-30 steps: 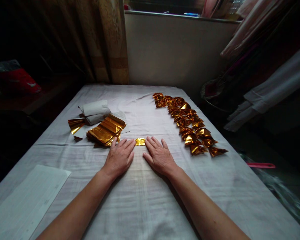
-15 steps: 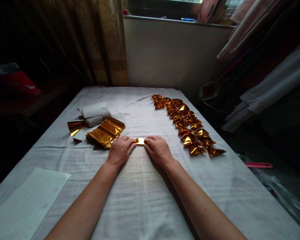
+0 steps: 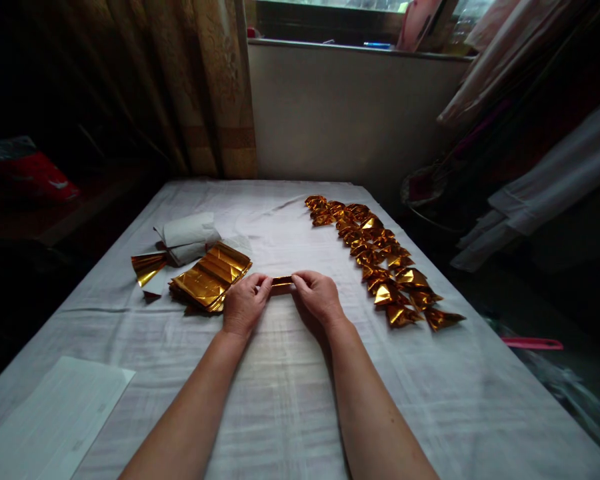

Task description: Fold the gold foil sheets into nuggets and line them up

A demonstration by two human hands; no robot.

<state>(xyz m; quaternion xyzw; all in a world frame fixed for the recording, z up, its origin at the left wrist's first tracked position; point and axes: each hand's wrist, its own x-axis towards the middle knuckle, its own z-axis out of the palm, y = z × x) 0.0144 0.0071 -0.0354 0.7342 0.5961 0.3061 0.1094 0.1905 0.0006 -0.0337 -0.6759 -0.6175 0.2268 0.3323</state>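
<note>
A narrow folded strip of gold foil paper stretches between my two hands over the cloth. My left hand pinches its left end, and my right hand pinches the right end between thumb and fingers. Just left of my left hand lies a stack of gold foil paper sheets, partly covered by that hand. Off to the right, several folded gold foil pieces with pointed ends lie in a slanting double row.
A white cloth covers the table. Behind the stack lies a crumpled white wrapper beside a fanned gold foil piece. A pale paper sheet rests at the near left. Clothes hang at the right, and a curtain hangs behind.
The foil piece between my hands now looks thinner and darker, tilted to a narrow strip. My hands still grip both ends. The view has shifted slightly upward.
</note>
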